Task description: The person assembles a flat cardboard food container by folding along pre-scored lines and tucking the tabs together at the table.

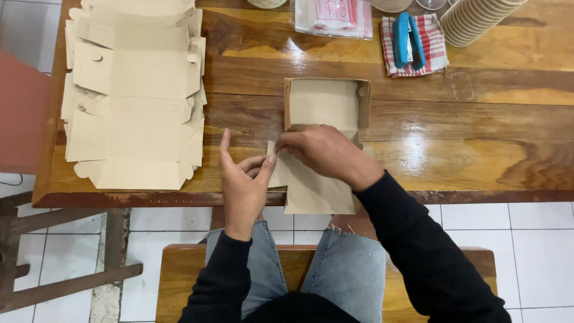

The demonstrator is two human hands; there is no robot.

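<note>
A brown cardboard box (326,104) lies partly folded at the table's near edge, its far half standing up as a tray and its near flap (317,194) hanging over the edge. My left hand (242,179) pinches the box's left side flap with thumb and fingers. My right hand (326,149) presses down on the fold where the flap meets the tray's near wall. Both sleeves are black.
A stack of flat unfolded box blanks (134,90) covers the table's left part. At the far edge lie a blue stapler (408,39) on a red checked cloth, a clear plastic bag (335,17) and a row of paper cups (478,21). I sit on a wooden bench (179,269).
</note>
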